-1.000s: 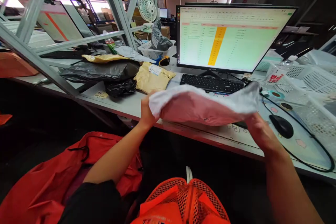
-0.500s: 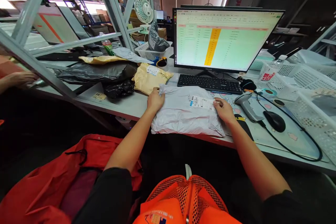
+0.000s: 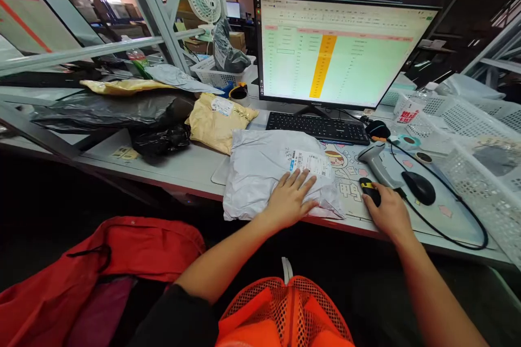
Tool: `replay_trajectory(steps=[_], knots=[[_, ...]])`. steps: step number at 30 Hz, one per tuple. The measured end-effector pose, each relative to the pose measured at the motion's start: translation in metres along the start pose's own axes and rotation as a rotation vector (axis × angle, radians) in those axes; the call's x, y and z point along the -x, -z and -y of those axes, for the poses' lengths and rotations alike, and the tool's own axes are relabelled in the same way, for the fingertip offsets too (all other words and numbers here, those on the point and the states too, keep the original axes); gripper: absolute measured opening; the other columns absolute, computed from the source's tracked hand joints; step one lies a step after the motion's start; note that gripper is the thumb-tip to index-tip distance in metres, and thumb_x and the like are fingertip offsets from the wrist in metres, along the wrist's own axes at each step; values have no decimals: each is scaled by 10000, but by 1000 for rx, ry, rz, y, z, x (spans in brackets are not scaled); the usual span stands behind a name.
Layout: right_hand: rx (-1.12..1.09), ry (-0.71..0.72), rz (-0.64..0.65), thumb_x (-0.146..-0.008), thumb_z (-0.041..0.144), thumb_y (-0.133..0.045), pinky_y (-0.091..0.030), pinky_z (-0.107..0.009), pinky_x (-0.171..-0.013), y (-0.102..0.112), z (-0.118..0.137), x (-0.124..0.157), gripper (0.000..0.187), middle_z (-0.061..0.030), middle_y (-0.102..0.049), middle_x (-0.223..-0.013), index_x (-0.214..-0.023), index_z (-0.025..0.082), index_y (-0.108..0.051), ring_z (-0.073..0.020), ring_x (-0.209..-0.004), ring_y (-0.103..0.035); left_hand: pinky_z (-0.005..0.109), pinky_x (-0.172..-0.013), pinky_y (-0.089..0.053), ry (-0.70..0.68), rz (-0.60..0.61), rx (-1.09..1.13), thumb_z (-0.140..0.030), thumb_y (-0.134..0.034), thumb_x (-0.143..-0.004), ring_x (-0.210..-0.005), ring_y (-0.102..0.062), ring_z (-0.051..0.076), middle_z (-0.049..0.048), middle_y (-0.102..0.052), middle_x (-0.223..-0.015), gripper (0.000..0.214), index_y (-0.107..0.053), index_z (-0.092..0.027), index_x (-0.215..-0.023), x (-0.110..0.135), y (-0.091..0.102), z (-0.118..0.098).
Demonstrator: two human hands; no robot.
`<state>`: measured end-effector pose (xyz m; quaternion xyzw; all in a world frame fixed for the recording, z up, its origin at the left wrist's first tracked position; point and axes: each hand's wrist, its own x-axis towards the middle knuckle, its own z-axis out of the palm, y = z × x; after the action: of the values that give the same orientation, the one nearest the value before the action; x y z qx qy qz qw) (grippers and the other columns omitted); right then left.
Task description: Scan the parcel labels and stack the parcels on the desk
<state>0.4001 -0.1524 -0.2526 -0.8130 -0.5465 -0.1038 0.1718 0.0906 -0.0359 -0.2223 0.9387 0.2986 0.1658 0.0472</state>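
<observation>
Press lightly with the left hand [image 3: 287,200], fingers spread, unclenched, white poly mailer [image 3: 252,179] directly beneath, shipping label [image 3: 314,164] just past the fingertips; with the right hand [image 3: 388,211], curled around the black-and-yellow tool [image 3: 369,192], avoid bumping the barcode scanner [image 3: 379,166] just beyond.

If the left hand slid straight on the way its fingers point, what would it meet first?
Most likely the printed label on the white parcel: the left hand lies on the parcel, fingertips at the label's lower edge, perhaps already touching it.
</observation>
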Motion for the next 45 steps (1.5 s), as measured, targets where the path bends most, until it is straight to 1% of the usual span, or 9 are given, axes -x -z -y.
replay_trajectory(steps=[6,10,15,21,26,32,35,39,45], knots=[[-54,91,-20,-1005,454,-463,-512,-470,-1038,3,8,-38,528,-181,-696,-1270,-1363,111,-645,-346,-1149,-642,477,-1280,-347,-51,-40,-13,-493,-438,-1099,-1548,-425,300,69,-456,-1670,536,-524,-232,-1558,13,-2,6],[14,-102,-82,-1004,489,-465,-510,-486,-1037,18,-3,-76,545,-201,-690,-1273,-1352,110,-646,-368,-1177,-648,467,-1274,-357,5,-13,-6,-359,-521,-1062,-1530,-452,298,135,-473,-1652,509,-540,-156,-1529,8,7,-5],[160,-302,192,-1001,550,-486,-529,-511,-970,16,-12,-105,684,-279,-669,-1278,-1444,32,-552,-430,-1193,-655,456,-1310,-288,47,26,61,-509,-547,-1023,-1593,-335,330,219,-340,-1706,755,-417,-41,-1600,-34,20,-30],[219,-270,295,-1022,572,-443,-540,-459,-917,-1,-14,-108,628,-261,-699,-1219,-1344,57,-601,-396,-1139,-692,633,-1318,-84,358,164,63,-712,-443,-980,-1638,-88,439,248,-168,-1747,973,-289,-44,-1670,-92,3,-17],[232,-255,287,-1010,524,-492,-535,-443,-912,0,-12,-111,575,-265,-699,-1217,-1305,49,-628,-389,-1145,-689,837,-1193,-1,351,346,63,-759,-430,-938,-1615,53,517,188,9,-1773,982,-204,-199,-1712,-101,-9,-2],[155,-284,283,-968,347,-546,-529,-396,-889,7,3,-123,480,-274,-685,-1255,-1315,21,-614,-368,-1161,-688,672,-1279,-190,223,345,-38,-400,-494,-1026,-1623,-177,440,210,-169,-1755,721,-333,-106,-1665,-101,6,-23],[140,-287,306,-977,387,-543,-534,-391,-856,23,4,-130,434,-246,-717,-1150,-1224,50,-660,-354,-1087,-712,517,-1312,-214,117,259,-37,-288,-420,-1056,-1617,-260,346,245,-269,-1723,620,-392,-22,-1615,-91,1,-49],[-167,-217,400,-977,459,-567,-527,-336,-645,70,6,-132,309,-95,-694,-767,-971,161,-649,-233,-680,-684,496,-1311,-230,-13,200,-28,-574,-454,-1045,-1584,-327,376,264,-403,-1657,782,-471,18,-1556,-73,-24,-77],[-511,-5,714,-830,689,-746,-343,-226,-387,144,45,-118,496,-1,-566,-620,-856,217,-598,-125,-456,-478,469,-1318,-199,-12,116,-20,-604,-407,-1053,-1574,-347,375,265,-409,-1654,809,-467,23,-1560,-60,-48,-76]])
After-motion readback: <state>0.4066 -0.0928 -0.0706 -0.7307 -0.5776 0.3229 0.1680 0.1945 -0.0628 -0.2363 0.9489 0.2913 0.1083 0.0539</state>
